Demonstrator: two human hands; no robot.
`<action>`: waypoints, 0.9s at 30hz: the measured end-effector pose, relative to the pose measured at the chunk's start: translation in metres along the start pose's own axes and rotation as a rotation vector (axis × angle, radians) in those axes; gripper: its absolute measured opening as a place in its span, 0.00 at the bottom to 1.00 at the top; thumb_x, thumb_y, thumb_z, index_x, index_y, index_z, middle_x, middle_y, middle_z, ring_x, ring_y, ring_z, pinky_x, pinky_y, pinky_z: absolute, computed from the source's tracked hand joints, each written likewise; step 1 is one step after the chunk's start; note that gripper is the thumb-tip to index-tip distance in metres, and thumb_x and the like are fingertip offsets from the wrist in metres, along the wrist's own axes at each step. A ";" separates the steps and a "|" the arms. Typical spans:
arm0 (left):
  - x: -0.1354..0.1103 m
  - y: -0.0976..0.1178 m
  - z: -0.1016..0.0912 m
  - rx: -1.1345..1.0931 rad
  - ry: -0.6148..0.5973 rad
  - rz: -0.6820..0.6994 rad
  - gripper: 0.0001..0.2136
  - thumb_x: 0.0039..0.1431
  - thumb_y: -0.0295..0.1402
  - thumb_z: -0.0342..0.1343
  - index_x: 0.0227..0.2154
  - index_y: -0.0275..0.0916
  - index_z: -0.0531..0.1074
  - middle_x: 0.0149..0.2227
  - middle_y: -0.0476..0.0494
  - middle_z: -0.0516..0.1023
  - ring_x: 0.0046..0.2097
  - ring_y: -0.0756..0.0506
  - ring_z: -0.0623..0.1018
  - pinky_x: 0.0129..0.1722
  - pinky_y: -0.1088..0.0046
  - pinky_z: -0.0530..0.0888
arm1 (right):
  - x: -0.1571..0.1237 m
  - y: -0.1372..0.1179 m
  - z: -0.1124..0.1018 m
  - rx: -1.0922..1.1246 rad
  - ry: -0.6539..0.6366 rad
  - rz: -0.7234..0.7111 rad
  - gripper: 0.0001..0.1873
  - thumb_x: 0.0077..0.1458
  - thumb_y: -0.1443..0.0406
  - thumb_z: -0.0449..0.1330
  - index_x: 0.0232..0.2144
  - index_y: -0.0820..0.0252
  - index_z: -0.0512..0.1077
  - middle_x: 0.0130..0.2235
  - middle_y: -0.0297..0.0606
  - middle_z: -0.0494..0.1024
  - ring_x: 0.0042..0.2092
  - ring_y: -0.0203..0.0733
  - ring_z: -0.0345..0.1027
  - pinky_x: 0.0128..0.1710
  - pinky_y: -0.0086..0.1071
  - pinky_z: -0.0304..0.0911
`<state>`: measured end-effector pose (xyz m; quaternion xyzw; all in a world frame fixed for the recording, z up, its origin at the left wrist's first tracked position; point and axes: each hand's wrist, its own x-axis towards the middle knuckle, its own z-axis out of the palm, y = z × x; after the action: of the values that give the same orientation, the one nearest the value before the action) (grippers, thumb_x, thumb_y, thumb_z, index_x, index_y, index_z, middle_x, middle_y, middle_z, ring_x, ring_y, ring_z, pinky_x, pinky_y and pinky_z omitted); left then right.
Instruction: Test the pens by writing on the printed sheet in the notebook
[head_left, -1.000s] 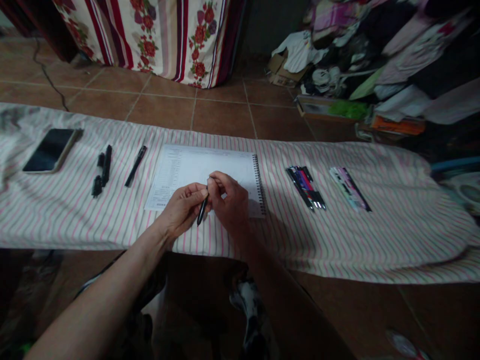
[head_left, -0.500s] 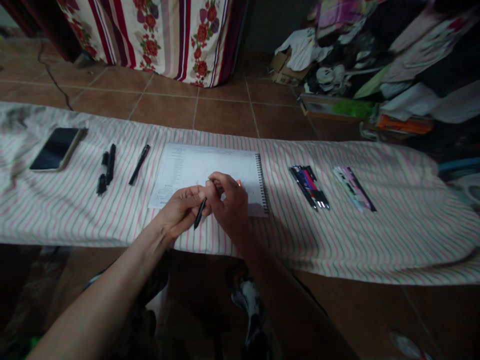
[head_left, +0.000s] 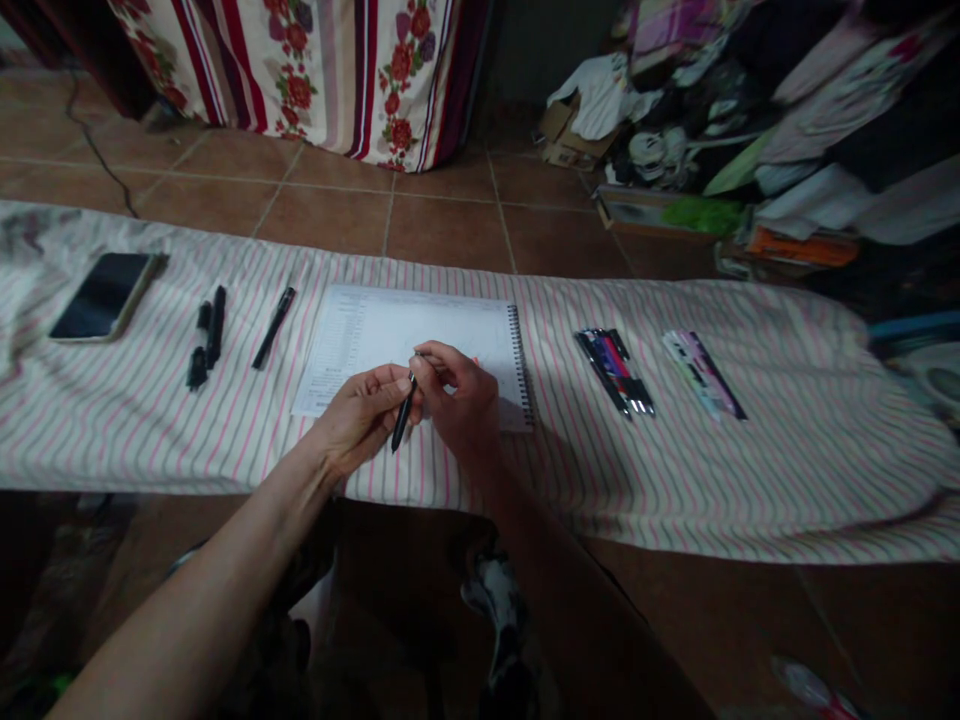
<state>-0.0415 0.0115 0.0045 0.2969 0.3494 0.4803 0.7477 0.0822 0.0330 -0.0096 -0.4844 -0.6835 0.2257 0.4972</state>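
Note:
Between both hands I hold a slim black pen (head_left: 403, 424), its pointed end slanting down toward me. My left hand (head_left: 367, 408) is closed with thumb and fingers pinching the pen's barrel. At the upper end of the pen, my right hand (head_left: 461, 395) is closed on it with thumb and forefinger. Both hands hover over the near edge of a spiral notebook (head_left: 427, 320) with a printed sheet. A small orange-red thing shows just behind my right hand, mostly hidden.
To the left lie a phone (head_left: 105, 296), several black pens (head_left: 215, 328) and a single black pen (head_left: 274, 328). On the right are a bunch of dark and coloured pens (head_left: 615, 370) and a bunch of pastel pens (head_left: 703, 372). A striped cloth (head_left: 600, 480) covers the surface.
The pen shows more of its barrel between my hands and stands a little steeper. Both hands stay over the notebook; the whole view has shifted slightly.

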 end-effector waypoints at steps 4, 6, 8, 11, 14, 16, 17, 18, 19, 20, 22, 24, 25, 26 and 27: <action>0.002 0.001 -0.001 -0.022 0.006 -0.030 0.07 0.47 0.29 0.64 0.26 0.31 0.72 0.22 0.46 0.73 0.24 0.53 0.71 0.24 0.80 0.67 | 0.003 0.000 -0.003 0.022 0.001 0.045 0.09 0.55 0.62 0.55 0.36 0.58 0.72 0.31 0.34 0.80 0.30 0.35 0.73 0.34 0.27 0.66; 0.002 0.001 -0.004 -0.022 0.014 -0.034 0.07 0.47 0.29 0.63 0.27 0.31 0.72 0.23 0.46 0.73 0.24 0.53 0.72 0.25 0.80 0.68 | 0.003 0.000 -0.003 0.027 -0.012 0.039 0.10 0.55 0.62 0.54 0.37 0.58 0.72 0.32 0.35 0.80 0.30 0.34 0.73 0.34 0.27 0.66; 0.003 0.001 -0.005 -0.025 0.024 -0.037 0.07 0.47 0.29 0.63 0.27 0.30 0.72 0.23 0.45 0.74 0.25 0.53 0.72 0.26 0.79 0.69 | 0.004 0.000 -0.003 0.027 -0.021 0.043 0.11 0.55 0.63 0.54 0.37 0.59 0.73 0.32 0.35 0.80 0.30 0.34 0.73 0.34 0.27 0.66; 0.003 0.001 -0.006 -0.020 0.032 -0.036 0.08 0.47 0.29 0.64 0.27 0.30 0.72 0.24 0.45 0.74 0.25 0.53 0.72 0.26 0.79 0.69 | 0.004 0.000 -0.002 0.028 -0.036 0.047 0.12 0.56 0.63 0.53 0.38 0.60 0.73 0.31 0.36 0.80 0.29 0.35 0.73 0.34 0.28 0.66; 0.002 0.001 -0.006 0.006 0.036 -0.020 0.08 0.47 0.30 0.63 0.28 0.31 0.72 0.24 0.45 0.74 0.25 0.52 0.72 0.26 0.78 0.68 | 0.005 0.000 -0.003 0.032 -0.049 0.076 0.12 0.57 0.63 0.52 0.39 0.59 0.73 0.30 0.35 0.80 0.29 0.35 0.73 0.32 0.28 0.66; 0.001 0.000 -0.005 0.036 0.034 0.000 0.08 0.48 0.30 0.63 0.29 0.32 0.71 0.24 0.46 0.74 0.25 0.52 0.72 0.27 0.77 0.68 | 0.005 0.000 -0.005 0.029 -0.047 0.094 0.12 0.57 0.62 0.52 0.38 0.58 0.73 0.29 0.35 0.79 0.29 0.36 0.73 0.32 0.29 0.66; 0.001 0.000 -0.005 0.056 0.034 0.011 0.08 0.48 0.31 0.62 0.29 0.32 0.71 0.23 0.46 0.74 0.25 0.51 0.72 0.27 0.76 0.68 | 0.005 0.000 -0.006 0.031 -0.045 0.095 0.12 0.57 0.62 0.52 0.38 0.58 0.73 0.29 0.35 0.79 0.29 0.36 0.73 0.32 0.29 0.66; 0.000 0.000 -0.005 0.077 0.035 0.022 0.08 0.49 0.31 0.62 0.29 0.33 0.71 0.23 0.46 0.74 0.26 0.51 0.72 0.27 0.76 0.67 | 0.005 0.000 -0.007 0.036 -0.048 0.092 0.12 0.57 0.62 0.52 0.38 0.58 0.73 0.29 0.35 0.79 0.29 0.36 0.74 0.31 0.29 0.66; 0.000 0.000 -0.005 0.096 0.039 0.035 0.07 0.49 0.31 0.61 0.29 0.33 0.70 0.23 0.46 0.74 0.26 0.51 0.72 0.27 0.76 0.67 | 0.005 0.000 -0.007 0.044 -0.052 0.085 0.13 0.57 0.61 0.52 0.39 0.58 0.73 0.29 0.35 0.79 0.29 0.36 0.74 0.31 0.29 0.66; 0.000 0.000 -0.005 0.110 0.042 0.045 0.07 0.50 0.31 0.61 0.29 0.33 0.70 0.23 0.46 0.74 0.26 0.51 0.72 0.27 0.76 0.67 | 0.006 0.001 -0.008 0.050 -0.058 0.077 0.13 0.58 0.62 0.51 0.40 0.58 0.73 0.29 0.35 0.79 0.29 0.35 0.74 0.31 0.29 0.67; -0.001 0.000 -0.005 0.129 0.035 0.055 0.07 0.51 0.31 0.60 0.30 0.34 0.70 0.23 0.47 0.74 0.26 0.51 0.72 0.28 0.76 0.66 | 0.005 0.001 -0.008 0.049 -0.064 0.065 0.14 0.58 0.62 0.50 0.41 0.58 0.72 0.28 0.35 0.79 0.28 0.35 0.73 0.31 0.29 0.67; -0.001 -0.001 -0.005 0.142 0.021 0.059 0.08 0.52 0.32 0.60 0.31 0.34 0.70 0.23 0.47 0.74 0.26 0.51 0.72 0.28 0.76 0.66 | 0.005 0.001 -0.008 0.031 -0.064 0.056 0.15 0.58 0.62 0.50 0.42 0.59 0.72 0.28 0.35 0.79 0.27 0.35 0.72 0.30 0.28 0.66; -0.002 -0.001 -0.005 0.148 0.016 0.061 0.08 0.52 0.33 0.60 0.31 0.34 0.70 0.23 0.47 0.74 0.26 0.51 0.72 0.28 0.76 0.65 | 0.005 0.001 -0.008 0.018 -0.060 0.056 0.15 0.58 0.61 0.49 0.43 0.59 0.72 0.28 0.35 0.79 0.26 0.34 0.72 0.30 0.28 0.66; -0.002 -0.002 -0.006 0.153 0.014 0.062 0.08 0.52 0.33 0.60 0.31 0.34 0.70 0.23 0.47 0.74 0.27 0.51 0.72 0.28 0.76 0.65 | 0.005 0.002 -0.007 0.009 -0.055 0.055 0.16 0.58 0.61 0.49 0.44 0.59 0.71 0.28 0.35 0.79 0.26 0.34 0.72 0.29 0.28 0.66; -0.002 -0.002 -0.006 0.158 0.016 0.064 0.08 0.52 0.33 0.60 0.32 0.34 0.70 0.23 0.47 0.74 0.27 0.51 0.72 0.28 0.76 0.65 | 0.006 0.003 -0.008 0.004 -0.049 0.054 0.16 0.58 0.61 0.49 0.45 0.59 0.70 0.29 0.36 0.79 0.26 0.33 0.71 0.29 0.27 0.66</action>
<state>-0.0459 0.0097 -0.0002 0.3619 0.3825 0.4772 0.7035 0.0905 0.0377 -0.0061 -0.4958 -0.6817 0.2523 0.4751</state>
